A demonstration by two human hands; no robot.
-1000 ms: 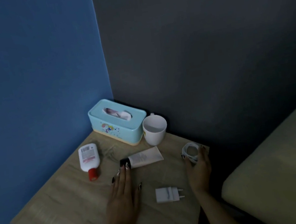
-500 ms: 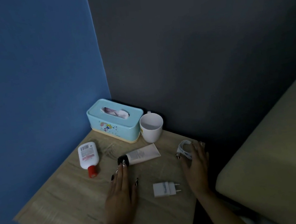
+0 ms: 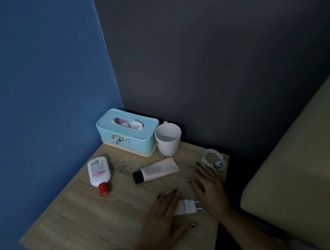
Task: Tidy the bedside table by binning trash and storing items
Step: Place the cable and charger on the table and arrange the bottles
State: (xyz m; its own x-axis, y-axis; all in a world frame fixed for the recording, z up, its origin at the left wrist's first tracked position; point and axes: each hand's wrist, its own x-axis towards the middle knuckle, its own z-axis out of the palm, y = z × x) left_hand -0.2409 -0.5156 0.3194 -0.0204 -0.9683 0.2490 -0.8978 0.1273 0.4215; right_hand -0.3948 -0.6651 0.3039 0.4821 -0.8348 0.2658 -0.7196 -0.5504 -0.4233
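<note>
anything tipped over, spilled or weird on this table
Nothing looks spilled or broken. The bottle and the tube lie on their sides on the table with caps on. The charger lies loose, apart from the coiled cable. The cup stands upright.

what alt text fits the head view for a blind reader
Two open bare hands reach over a wooden bedside table, the left hand at a white charger plug, the right hand beside a coiled white cable. Behind lie a red-capped white bottle and a black-capped pink tube, then a light blue tissue box and a white mug.
</note>
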